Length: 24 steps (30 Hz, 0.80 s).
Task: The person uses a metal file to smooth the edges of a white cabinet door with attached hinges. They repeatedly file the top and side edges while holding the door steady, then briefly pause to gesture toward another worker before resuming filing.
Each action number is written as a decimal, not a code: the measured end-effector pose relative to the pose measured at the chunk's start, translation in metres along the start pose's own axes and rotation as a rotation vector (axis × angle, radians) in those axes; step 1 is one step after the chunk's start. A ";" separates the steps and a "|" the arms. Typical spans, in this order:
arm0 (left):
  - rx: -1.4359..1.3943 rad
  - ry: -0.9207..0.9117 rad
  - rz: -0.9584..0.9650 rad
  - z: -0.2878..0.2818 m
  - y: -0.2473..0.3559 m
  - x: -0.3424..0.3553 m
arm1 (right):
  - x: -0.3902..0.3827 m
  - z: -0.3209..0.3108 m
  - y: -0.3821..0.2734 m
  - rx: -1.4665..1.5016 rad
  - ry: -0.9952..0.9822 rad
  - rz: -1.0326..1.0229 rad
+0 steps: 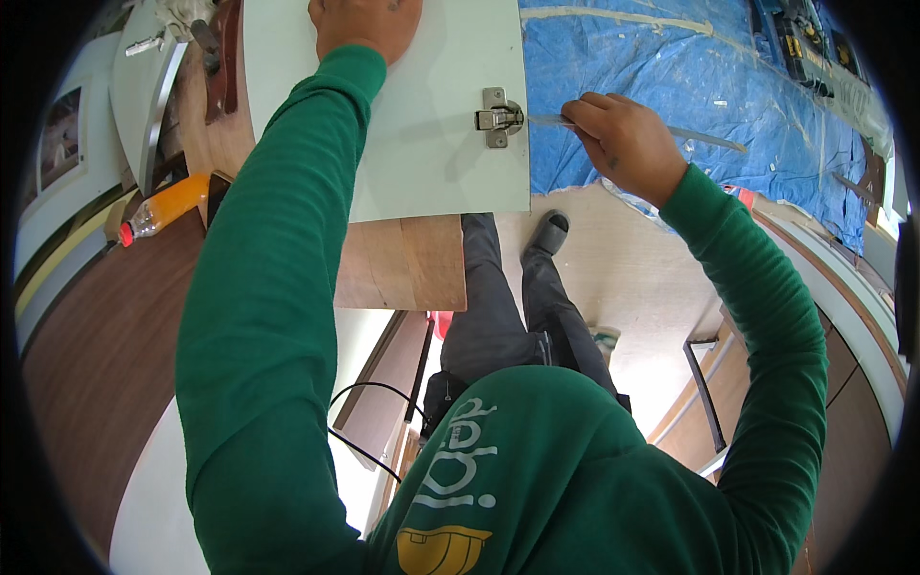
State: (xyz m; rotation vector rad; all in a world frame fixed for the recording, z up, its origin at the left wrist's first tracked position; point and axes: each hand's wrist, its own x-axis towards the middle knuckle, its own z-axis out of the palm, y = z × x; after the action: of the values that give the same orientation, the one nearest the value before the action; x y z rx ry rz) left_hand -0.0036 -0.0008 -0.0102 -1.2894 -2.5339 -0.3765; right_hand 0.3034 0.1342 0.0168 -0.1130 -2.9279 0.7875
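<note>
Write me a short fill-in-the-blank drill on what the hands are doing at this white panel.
1. The left hand presses flat on the white ____.
2. The right hand holds a thin tool whose tip meets the metal ____.
3. The floor beyond the panel is covered by a ____ tarp.
4. The bottle to the left holds an ____ liquid.

Missing words: panel; hinge; blue; orange

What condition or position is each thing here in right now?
White panel: flat on the wooden board, overhanging it.
Hinge: at the panel's right edge.
Left hand: pressed flat on the panel.
Right hand: gripping a thin tool, tip at the hinge.
Bottle: lying on its side, capped.
</note>
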 end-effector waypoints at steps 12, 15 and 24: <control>-0.020 0.003 -0.016 0.000 0.001 0.001 | 0.005 -0.013 -0.005 -0.021 -0.130 -0.020; -0.030 0.015 0.000 0.000 0.000 0.001 | 0.001 -0.011 -0.005 0.006 -0.193 -0.043; -0.019 -0.011 -0.015 -0.002 0.001 0.002 | -0.002 -0.008 -0.009 -0.011 -0.217 -0.085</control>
State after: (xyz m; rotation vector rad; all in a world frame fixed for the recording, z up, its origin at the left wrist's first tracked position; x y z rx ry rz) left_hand -0.0035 0.0001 -0.0074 -1.2842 -2.5566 -0.3989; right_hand 0.3061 0.1297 0.0281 0.1022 -3.1146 0.8193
